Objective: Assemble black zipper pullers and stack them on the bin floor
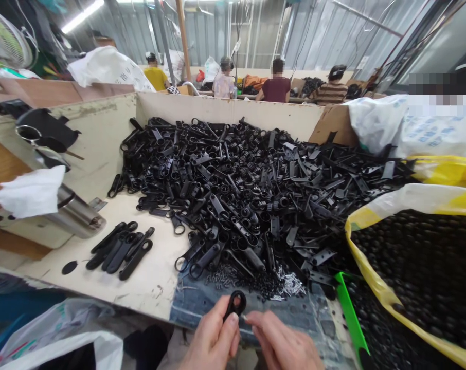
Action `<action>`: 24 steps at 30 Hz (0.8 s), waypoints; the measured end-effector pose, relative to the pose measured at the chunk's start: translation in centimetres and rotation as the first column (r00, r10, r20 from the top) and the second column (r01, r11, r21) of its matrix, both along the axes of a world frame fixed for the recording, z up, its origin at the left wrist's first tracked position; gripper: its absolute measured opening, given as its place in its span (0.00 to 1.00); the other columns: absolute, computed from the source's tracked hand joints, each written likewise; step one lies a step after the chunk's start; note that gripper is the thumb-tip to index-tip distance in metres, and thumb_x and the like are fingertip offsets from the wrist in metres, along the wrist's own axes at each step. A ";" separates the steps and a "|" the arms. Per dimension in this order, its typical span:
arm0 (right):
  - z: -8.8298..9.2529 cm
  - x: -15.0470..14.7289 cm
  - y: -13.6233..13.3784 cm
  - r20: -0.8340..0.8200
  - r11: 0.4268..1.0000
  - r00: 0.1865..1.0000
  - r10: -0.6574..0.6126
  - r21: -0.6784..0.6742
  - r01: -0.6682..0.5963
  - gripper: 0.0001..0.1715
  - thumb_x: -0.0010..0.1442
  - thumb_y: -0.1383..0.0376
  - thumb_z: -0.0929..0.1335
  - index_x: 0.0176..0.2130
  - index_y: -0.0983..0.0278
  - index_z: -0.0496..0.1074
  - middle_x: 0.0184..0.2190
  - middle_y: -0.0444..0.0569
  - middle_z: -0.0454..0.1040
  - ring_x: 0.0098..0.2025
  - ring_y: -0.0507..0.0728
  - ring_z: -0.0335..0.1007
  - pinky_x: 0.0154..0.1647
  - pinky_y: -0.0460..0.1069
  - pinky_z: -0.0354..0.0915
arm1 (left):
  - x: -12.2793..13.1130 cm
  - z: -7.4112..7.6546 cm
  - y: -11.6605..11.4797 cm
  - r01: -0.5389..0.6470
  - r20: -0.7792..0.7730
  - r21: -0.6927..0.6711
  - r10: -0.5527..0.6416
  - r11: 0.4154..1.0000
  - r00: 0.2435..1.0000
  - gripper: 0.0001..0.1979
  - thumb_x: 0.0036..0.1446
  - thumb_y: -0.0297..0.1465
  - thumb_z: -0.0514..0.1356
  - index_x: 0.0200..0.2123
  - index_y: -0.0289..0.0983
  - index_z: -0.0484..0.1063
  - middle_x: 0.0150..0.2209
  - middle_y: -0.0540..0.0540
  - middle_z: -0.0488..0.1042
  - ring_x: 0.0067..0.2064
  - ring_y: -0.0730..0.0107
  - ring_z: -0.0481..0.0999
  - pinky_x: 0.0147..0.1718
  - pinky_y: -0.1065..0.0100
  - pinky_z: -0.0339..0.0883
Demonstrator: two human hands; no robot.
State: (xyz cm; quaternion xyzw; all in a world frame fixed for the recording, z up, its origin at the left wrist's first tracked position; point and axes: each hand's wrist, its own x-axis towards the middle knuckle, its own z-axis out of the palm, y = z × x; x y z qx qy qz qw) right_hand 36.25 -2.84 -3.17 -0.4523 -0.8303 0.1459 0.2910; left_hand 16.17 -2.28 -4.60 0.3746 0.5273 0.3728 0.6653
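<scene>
My left hand (213,334) grips a black plastic piece (236,302) with a ring-shaped end between thumb and fingers, ring pointing up. Close beside it on the right, my right hand (281,339) has its thumb and fingertips pinched together at the piece; whatever they hold is too small to make out. Just beyond both hands, small silver pins (290,283), screws (221,277) and tiny black bits (263,284) lie on a blue cloth (194,298). Behind them rises a large heap of black plastic parts (225,174), some with ring ends, others flat.
Several black handle-like pieces (121,249) lie grouped at the left. A metal cup (76,210) tilts by the left wall. At the right stand a yellow-rimmed bag (366,272) of small black parts and a green tray (348,308). People sit working at the back.
</scene>
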 end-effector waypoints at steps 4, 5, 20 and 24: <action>-0.9 0.0 0.1 0.052 0.998 0.998 0.042 -0.052 -0.039 0.20 0.79 0.68 0.55 0.57 0.60 0.70 0.38 0.49 0.84 0.33 0.54 0.86 0.36 0.41 0.76 | 0.2 0.3 -0.1 0.026 -0.086 0.055 -0.021 0.998 0.996 0.34 0.61 0.57 0.63 0.59 0.38 0.77 0.24 0.50 0.72 0.31 0.65 0.69 0.35 0.68 0.67; -1.0 0.0 0.1 0.050 0.996 0.997 0.050 -0.071 -0.046 0.20 0.77 0.69 0.56 0.59 0.60 0.70 0.38 0.49 0.84 0.33 0.55 0.86 0.37 0.42 0.77 | 0.2 0.4 -0.1 0.030 -0.115 0.073 -0.021 0.997 0.993 0.34 0.62 0.57 0.62 0.59 0.38 0.77 0.23 0.50 0.72 0.31 0.64 0.69 0.36 0.68 0.68; 2.8 -1.3 1.0 0.262 0.886 0.963 0.059 -0.458 0.070 0.17 0.64 0.76 0.64 0.46 0.58 0.74 0.35 0.46 0.87 0.34 0.58 0.86 0.27 0.45 0.61 | 0.7 -0.6 -0.9 0.158 -0.590 0.209 -0.004 0.965 0.807 0.25 0.70 0.40 0.48 0.60 0.38 0.75 0.51 0.38 0.85 0.52 0.53 0.83 0.51 0.61 0.72; 2.6 -2.6 1.2 0.417 0.935 0.908 0.038 -0.336 0.115 0.18 0.52 0.77 0.69 0.41 0.59 0.72 0.29 0.46 0.85 0.26 0.61 0.84 0.20 0.49 0.48 | 0.3 -0.5 -0.2 0.173 -0.541 0.279 0.007 0.945 0.841 0.20 0.68 0.38 0.51 0.56 0.43 0.77 0.50 0.42 0.86 0.51 0.54 0.85 0.49 0.65 0.73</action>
